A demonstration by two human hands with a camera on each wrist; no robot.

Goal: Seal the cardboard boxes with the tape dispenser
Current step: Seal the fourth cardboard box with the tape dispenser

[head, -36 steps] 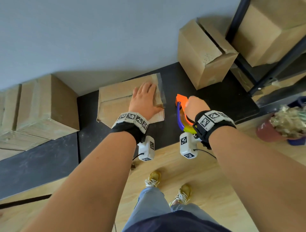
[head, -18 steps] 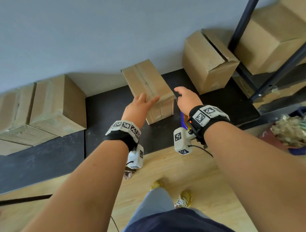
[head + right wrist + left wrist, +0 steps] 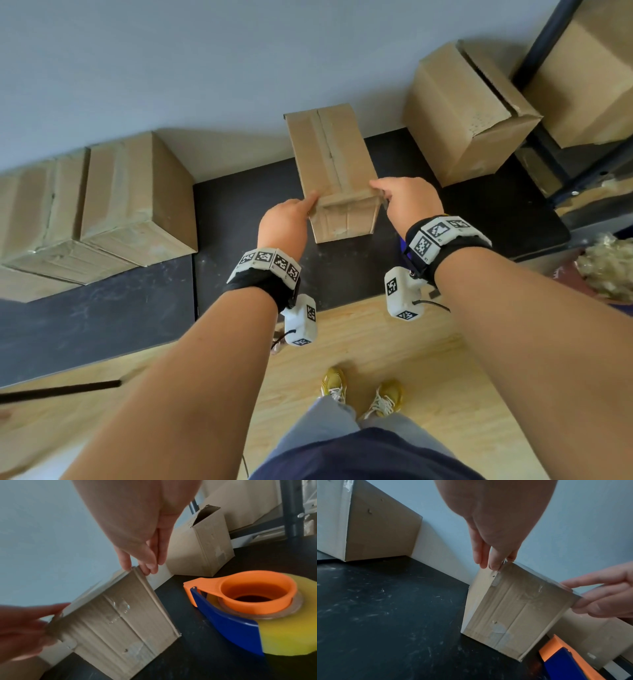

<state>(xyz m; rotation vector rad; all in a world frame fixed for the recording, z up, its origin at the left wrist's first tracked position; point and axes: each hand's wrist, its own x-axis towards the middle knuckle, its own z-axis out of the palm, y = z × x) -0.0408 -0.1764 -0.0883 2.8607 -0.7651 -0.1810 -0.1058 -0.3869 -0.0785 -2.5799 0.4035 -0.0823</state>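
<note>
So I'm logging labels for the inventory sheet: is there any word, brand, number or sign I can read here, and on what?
None readable.
Cardboard boxes: no print shows.
Tape dispenser: no brand shows.
Wrist bands: black-and-white square code markers only, no letters or digits.
Red object at the right edge: a small white mark, too blurred to read.

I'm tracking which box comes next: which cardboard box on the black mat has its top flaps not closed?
The box at the right, beside the dark rack: its top flap gapes in the right wrist view. The box in both hands is closed and taped.

The small cardboard box [image 3: 337, 178] stands on the table [image 3: 239, 219]: taped boxes [image 3: 102, 205] to its left, open-topped box [image 3: 466, 113] right, tape dispenser [image 3: 254, 609] just beside its right.
</note>
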